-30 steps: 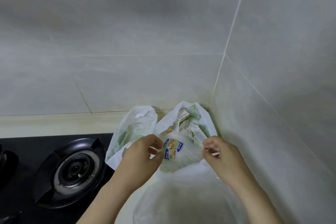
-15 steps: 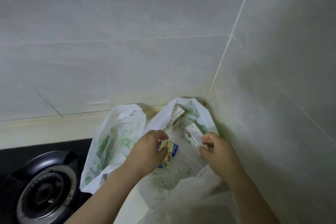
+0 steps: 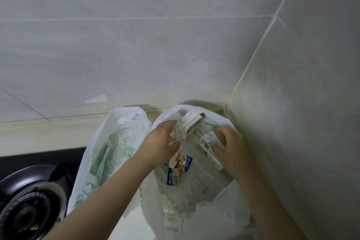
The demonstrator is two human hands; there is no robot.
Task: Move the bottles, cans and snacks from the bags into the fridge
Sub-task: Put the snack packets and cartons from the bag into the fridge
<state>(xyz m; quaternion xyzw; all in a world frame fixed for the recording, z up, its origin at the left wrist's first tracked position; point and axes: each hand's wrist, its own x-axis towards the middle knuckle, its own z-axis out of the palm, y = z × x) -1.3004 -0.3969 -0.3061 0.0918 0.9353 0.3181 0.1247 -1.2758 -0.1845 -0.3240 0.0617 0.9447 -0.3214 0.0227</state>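
Step in hand: unloading the right bag (image 3: 194,210), which sits on the bench (image 3: 39,132) in the wall corner, mouth spread wide. Right hand (image 3: 232,148) is wrapped round the lower carton (image 3: 213,160), thumb on its face and fingers over the far edge. Left hand (image 3: 161,142) is curled in by the upper carton (image 3: 190,123); a bit of red and gold shows under its fingers, and I cannot tell if it grips that, the bag film or nothing. To do it well: lift the lower carton straight up and out rather than dragging it, since the thin film looks likely to snag on the corners. Use the left hand to pin the bag rim or take the upper carton in the same trip. Loose snack packets (image 3: 180,161) lie lower in the bag and could slide under folds, so check the bottom before leaving. Fridge not in view, so a carry is needed. Counts: bags 2, the left bag (image 3: 116,152) standing just beside and touching the right one, its contents hidden. Cartons 2. Snack packets 2 clear, maybe a third under the left hand. Bottles 0 and cans 0 seen. Burner (image 3: 29,206) 1, at the lower left.
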